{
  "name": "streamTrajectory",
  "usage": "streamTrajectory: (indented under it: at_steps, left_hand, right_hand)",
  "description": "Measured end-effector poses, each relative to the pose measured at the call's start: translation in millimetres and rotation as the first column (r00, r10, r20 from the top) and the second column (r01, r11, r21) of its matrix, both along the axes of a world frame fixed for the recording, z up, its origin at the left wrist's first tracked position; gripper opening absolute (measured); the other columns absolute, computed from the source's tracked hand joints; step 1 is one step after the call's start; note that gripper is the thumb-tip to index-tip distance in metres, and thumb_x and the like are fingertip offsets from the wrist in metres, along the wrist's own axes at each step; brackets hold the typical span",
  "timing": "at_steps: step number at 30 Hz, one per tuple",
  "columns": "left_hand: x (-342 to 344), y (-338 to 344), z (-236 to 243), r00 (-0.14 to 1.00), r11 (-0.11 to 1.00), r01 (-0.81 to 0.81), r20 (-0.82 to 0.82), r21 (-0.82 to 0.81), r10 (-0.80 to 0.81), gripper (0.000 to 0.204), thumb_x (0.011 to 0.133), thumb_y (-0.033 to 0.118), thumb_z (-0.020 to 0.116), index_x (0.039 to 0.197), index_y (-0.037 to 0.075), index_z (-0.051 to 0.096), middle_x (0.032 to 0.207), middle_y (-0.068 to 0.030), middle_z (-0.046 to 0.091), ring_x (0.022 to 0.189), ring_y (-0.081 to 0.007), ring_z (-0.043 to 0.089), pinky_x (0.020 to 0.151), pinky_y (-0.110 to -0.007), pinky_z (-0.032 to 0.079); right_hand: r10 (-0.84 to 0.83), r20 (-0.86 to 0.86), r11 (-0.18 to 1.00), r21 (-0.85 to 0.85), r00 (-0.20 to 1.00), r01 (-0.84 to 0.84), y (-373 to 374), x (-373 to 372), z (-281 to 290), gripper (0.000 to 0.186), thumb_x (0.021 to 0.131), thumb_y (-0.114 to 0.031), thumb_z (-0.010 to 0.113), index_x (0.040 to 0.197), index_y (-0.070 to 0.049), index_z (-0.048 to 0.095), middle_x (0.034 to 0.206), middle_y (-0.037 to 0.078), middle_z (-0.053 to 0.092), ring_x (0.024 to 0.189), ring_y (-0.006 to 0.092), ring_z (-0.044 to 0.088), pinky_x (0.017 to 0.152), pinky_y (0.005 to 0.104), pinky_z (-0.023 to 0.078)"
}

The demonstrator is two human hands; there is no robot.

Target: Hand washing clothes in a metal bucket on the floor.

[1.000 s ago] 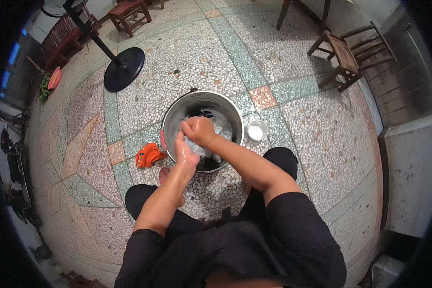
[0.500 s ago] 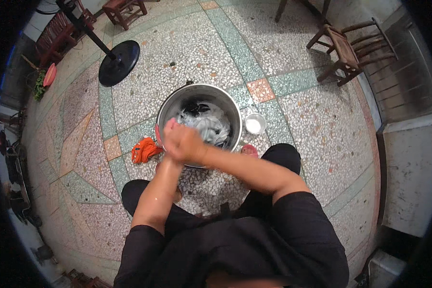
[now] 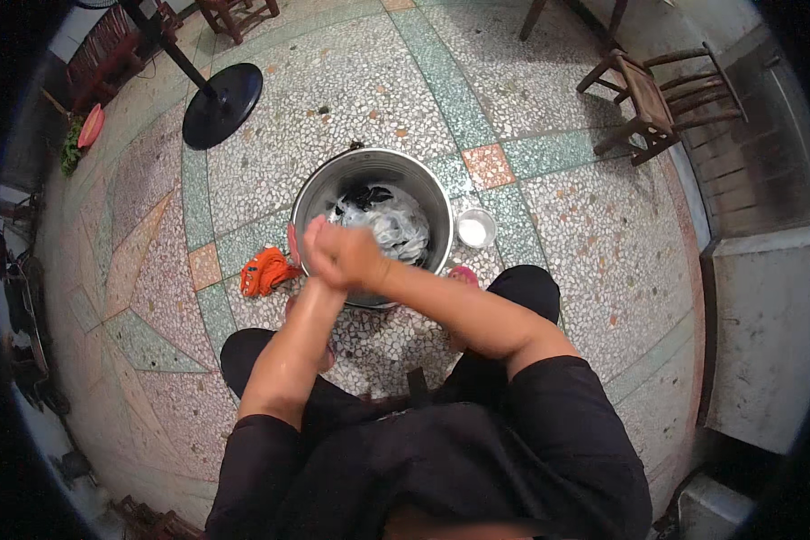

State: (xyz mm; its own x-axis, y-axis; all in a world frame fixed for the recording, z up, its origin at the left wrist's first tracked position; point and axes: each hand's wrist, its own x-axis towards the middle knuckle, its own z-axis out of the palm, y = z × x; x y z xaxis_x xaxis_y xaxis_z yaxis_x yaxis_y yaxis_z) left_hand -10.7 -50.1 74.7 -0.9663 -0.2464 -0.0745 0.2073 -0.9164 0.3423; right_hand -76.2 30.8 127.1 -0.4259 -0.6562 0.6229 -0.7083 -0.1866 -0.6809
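Cloth (image 3: 400, 227), pale grey and crumpled, is heaped beside black fabric (image 3: 366, 196) inside a round silver metal pot (image 3: 378, 165). Above its near-left rim, the bare left hand (image 3: 321, 266) is overlapped by the partly curled, bare right hand (image 3: 355, 254); how far the left is closed, and whether anything is gripped, cannot be told.

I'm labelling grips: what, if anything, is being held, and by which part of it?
It cannot be told: the right hand overlaps the left hand, hiding whatever might be between them.
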Motion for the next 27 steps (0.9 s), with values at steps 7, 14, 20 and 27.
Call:
streamTrajectory:
  at_steps: [7,14,20,27]
  left_hand:
    - [-3,5,-7,0.890,0.969,-0.230,0.383,-0.094,0.248,0.039,0.085,0.038,0.034,0.097,0.009,0.057,0.092,-0.0102,0.060,0.083,-0.0244,0.059,0.078,-0.038,0.047]
    - [-34,36,23,0.735,0.961,-0.267,0.660,0.070,0.156,0.039,0.086,0.036,0.034,0.103,0.007,0.054,0.102,-0.0117,0.058,0.096,-0.0251,0.055,0.084,-0.044,0.042]
    - [9,-27,-22,0.949,0.997,-0.072,0.306,-0.024,0.076,0.032,0.084,0.038,0.039,0.080,0.012,0.056,0.080,-0.0061,0.058,0.076,-0.0215,0.057,0.070,-0.038,0.046]
    - [-22,26,49,0.850,0.980,-0.144,0.525,0.137,0.051,0.028,0.083,0.029,0.046,0.092,0.004,0.056,0.092,-0.0117,0.061,0.085,-0.0286,0.059,0.082,-0.044,0.045]
  right_hand:
    - [-0.186,0.038,0.952,0.254,0.982,0.171,-9,-18,-19,0.025,0.077,-0.025,0.051,0.059,-0.007,0.051,0.060,0.014,0.054,0.056,0.0338,0.054,0.048,0.0424,0.042]
    - [-0.254,0.064,0.918,0.330,0.965,0.220,0,-52,-31,0.023,0.077,-0.026,0.049,0.064,-0.008,0.054,0.063,0.015,0.056,0.060,0.0349,0.056,0.052,0.0450,0.043]
    - [-0.106,0.133,0.983,0.163,0.985,0.084,-13,-11,6,0.022,0.075,-0.026,0.052,0.062,-0.007,0.051,0.066,0.014,0.055,0.062,0.0344,0.054,0.054,0.0437,0.042]
    - [-0.185,-0.072,0.918,0.343,0.980,0.199,-2,-61,-50,0.021,0.076,-0.027,0.051,0.069,-0.008,0.056,0.075,0.014,0.059,0.067,0.0322,0.057,0.057,0.0426,0.044]
